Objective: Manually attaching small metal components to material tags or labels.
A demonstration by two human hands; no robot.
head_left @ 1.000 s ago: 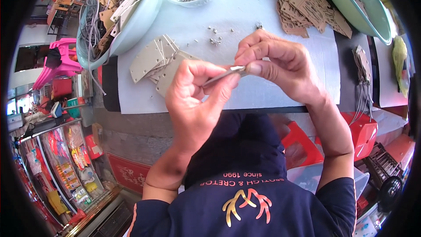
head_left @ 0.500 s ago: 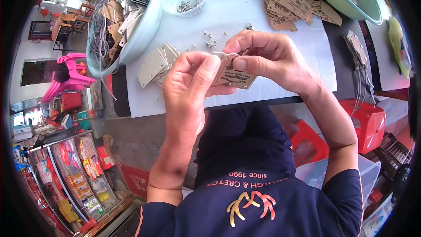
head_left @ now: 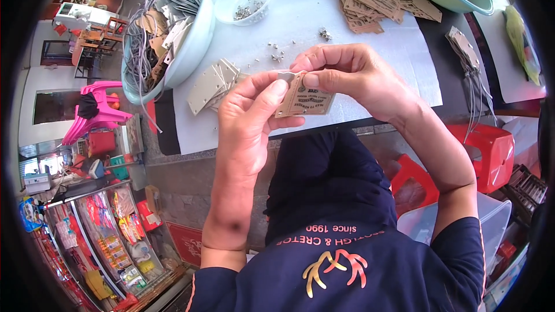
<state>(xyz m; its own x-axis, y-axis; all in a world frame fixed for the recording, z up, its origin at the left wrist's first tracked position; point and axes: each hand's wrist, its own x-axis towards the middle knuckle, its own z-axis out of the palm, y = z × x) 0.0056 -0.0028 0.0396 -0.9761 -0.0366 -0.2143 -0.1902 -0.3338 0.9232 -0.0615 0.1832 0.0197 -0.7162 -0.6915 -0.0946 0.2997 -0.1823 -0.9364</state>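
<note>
A brown printed cardboard tag (head_left: 310, 101) is held up over the table's near edge. My left hand (head_left: 245, 107) is closed on its left side, thumb in front and fingers behind. My right hand (head_left: 355, 75) pinches its upper edge, the thumb lying on the printed face. A thin pale strip, perhaps a cord, shows between the fingertips at the top; what the right fingertips hold behind it is hidden. Beside my left hand lies a fanned stack of pale tags (head_left: 208, 88). Small metal fasteners (head_left: 276, 56) are scattered just beyond the hands.
A white sheet (head_left: 399, 89) covers the dark table. A pale green basin (head_left: 196, 46) holds tags and grey cords. A clear bowl (head_left: 269, 7) contains metal fasteners. Brown tags (head_left: 370, 0) are piled far off, near another basin (head_left: 462, 1). Corded tags (head_left: 465, 52) hang at right above a red stool (head_left: 491, 159).
The view has shifted slightly. The held tag has turned a little and its white strip shows less between the fingertips. Both hands keep their grip.
</note>
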